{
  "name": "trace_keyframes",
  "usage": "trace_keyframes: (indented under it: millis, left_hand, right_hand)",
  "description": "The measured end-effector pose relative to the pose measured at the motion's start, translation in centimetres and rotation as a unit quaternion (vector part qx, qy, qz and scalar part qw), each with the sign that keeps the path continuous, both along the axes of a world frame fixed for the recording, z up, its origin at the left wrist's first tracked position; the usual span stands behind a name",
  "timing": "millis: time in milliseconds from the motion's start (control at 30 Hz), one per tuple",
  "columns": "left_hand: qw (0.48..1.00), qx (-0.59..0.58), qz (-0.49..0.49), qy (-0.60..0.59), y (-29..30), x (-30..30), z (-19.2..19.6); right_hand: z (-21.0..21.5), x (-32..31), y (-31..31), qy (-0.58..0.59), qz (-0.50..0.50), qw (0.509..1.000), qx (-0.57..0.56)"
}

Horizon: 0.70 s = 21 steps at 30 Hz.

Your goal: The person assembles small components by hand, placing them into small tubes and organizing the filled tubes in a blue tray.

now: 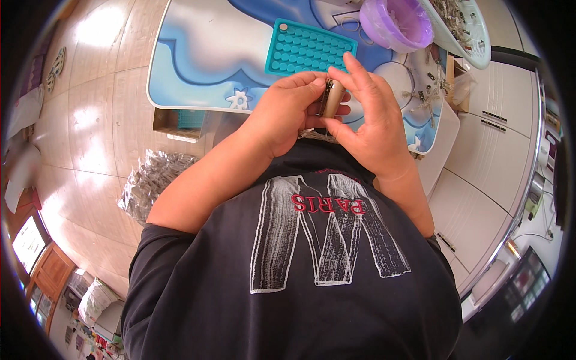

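Above the near edge of the table, both hands meet at a small tan cylinder with a dark strip bearing shiny metal bits (334, 101) along its left side. My left hand (287, 108) is closed around it, thumb on top near the strip, fingertips showing behind and below. My right hand (375, 111) bends around its other side, the index finger at the upper end and the thumb at the lower end. The right middle finger stretches up and away. Beyond the hands lies a teal tray (311, 48) with rows of round pockets; a small silvery round piece (284, 27) sits in its far-left corner.
A purple bowl lined with clear plastic (384, 27) stands at the far right. Beside it is a pale basket (482, 51) of small metallic parts. Loose wired parts (429, 96) lie along the table's right side. Silvery crumpled packaging (153, 180) is on the floor at left; white cabinets (480, 156) stand right.
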<state>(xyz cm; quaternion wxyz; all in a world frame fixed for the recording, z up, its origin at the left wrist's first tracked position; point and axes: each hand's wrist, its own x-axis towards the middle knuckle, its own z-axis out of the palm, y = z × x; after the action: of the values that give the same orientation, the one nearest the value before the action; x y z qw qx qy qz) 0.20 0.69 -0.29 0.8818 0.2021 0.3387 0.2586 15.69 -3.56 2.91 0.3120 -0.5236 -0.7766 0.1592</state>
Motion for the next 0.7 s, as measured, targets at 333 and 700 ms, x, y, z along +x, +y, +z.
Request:
trace_keyframes:
  millis: [333,700]
  left_hand:
    - [1.0,0.016,-0.007,0.02,-0.09,0.08,0.05]
    - [0.996,0.082,-0.023,0.023,-0.69,0.33,0.25]
  right_hand:
    - [-0.15,0.04,0.02,-0.012,-0.002,1.0,-0.009]
    - [-0.26,0.08,-0.2,-0.036,-0.008,0.998,-0.044]
